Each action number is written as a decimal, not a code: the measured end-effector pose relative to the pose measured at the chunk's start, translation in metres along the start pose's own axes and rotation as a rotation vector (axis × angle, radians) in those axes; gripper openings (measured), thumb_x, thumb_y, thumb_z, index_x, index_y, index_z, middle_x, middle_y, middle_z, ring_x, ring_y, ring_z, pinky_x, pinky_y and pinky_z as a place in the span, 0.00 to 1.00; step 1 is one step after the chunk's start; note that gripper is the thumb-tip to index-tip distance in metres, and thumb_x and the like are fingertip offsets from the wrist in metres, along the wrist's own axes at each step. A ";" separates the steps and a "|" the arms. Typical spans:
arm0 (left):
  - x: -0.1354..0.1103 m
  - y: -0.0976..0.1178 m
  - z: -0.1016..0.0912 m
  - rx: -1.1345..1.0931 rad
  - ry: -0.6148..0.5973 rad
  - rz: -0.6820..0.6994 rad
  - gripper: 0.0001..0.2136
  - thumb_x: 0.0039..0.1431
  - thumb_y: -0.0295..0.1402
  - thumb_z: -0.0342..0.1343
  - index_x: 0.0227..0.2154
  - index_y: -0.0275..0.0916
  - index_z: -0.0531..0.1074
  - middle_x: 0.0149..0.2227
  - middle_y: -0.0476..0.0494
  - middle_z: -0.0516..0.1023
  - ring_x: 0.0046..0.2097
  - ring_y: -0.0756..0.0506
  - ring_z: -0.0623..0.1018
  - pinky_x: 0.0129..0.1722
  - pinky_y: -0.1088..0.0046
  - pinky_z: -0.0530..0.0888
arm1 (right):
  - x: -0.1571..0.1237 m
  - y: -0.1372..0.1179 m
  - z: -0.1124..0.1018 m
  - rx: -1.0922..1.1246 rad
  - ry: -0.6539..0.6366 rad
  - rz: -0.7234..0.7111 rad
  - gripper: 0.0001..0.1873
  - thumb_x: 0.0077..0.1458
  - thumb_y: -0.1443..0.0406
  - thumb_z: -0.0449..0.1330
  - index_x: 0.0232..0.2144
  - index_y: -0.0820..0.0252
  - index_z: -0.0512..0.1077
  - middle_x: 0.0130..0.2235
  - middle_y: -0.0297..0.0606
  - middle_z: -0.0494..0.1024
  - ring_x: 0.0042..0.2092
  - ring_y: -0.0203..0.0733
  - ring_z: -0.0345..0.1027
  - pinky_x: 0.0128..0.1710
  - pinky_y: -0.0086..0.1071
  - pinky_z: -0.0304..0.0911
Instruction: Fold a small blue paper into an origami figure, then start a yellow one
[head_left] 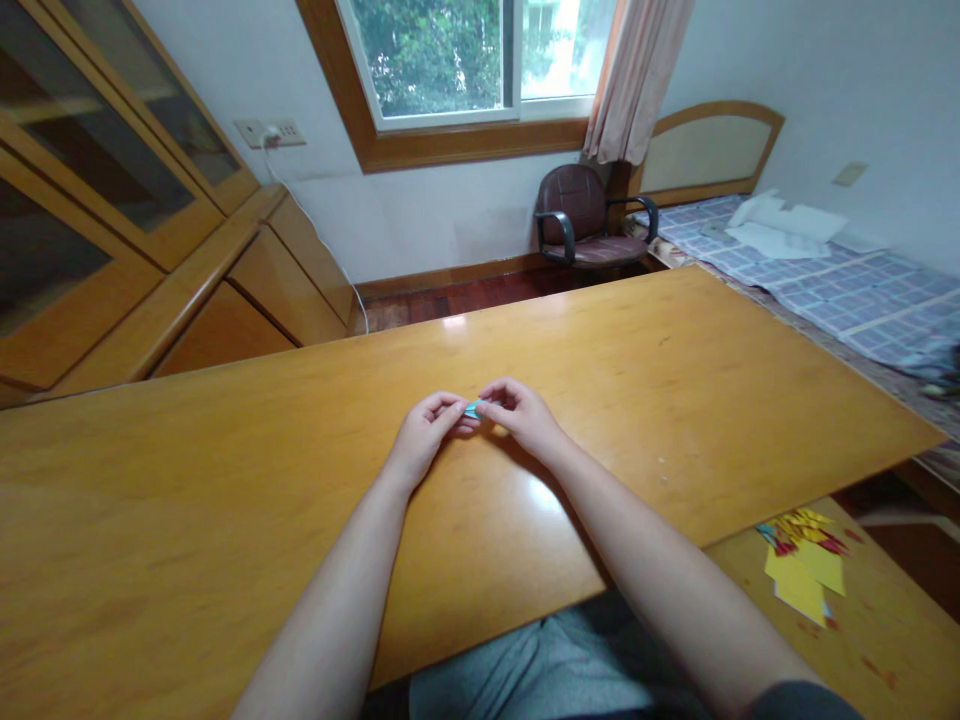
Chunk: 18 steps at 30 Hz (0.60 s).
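A small light-blue piece of folded paper [472, 409] is held over the middle of the wooden table [247, 480]. My left hand [429, 430] pinches its left end between thumb and fingers. On the other side, my right hand [523, 415] is closed on the right end, thumb towards me. The fingers cover most of the paper, so its full shape cannot be made out.
On a lower wooden surface [892, 610] at the right lie yellow paper sheets [802, 580] and a pile of small folded paper pieces [802, 530]. Beyond the table stand a brown armchair [581, 215] and a bed [825, 270]. A glass-door cabinet [187, 250] is at the left.
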<state>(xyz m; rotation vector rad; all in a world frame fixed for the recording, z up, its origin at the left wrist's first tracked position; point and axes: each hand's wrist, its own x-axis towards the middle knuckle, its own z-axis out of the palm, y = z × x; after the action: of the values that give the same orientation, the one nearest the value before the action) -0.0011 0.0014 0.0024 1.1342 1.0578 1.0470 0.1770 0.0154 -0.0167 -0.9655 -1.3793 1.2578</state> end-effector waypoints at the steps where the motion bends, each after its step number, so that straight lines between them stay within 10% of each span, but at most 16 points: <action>1: 0.000 0.000 0.000 0.012 -0.009 -0.009 0.17 0.50 0.45 0.65 0.33 0.35 0.73 0.31 0.43 0.81 0.33 0.44 0.81 0.37 0.69 0.78 | 0.000 0.000 0.000 -0.002 -0.005 -0.002 0.15 0.48 0.57 0.67 0.35 0.60 0.73 0.33 0.33 0.77 0.35 0.36 0.69 0.37 0.30 0.64; 18: 0.000 -0.001 -0.004 0.000 -0.073 -0.089 0.18 0.50 0.46 0.65 0.32 0.34 0.75 0.30 0.40 0.81 0.32 0.45 0.81 0.34 0.70 0.78 | -0.002 -0.003 -0.001 0.017 -0.027 -0.027 0.14 0.49 0.60 0.67 0.37 0.59 0.73 0.35 0.34 0.77 0.38 0.37 0.70 0.41 0.32 0.64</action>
<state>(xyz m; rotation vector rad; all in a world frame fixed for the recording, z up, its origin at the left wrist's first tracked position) -0.0049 0.0024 0.0014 1.1070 1.0408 0.9288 0.1784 0.0132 -0.0143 -0.9180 -1.3958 1.2646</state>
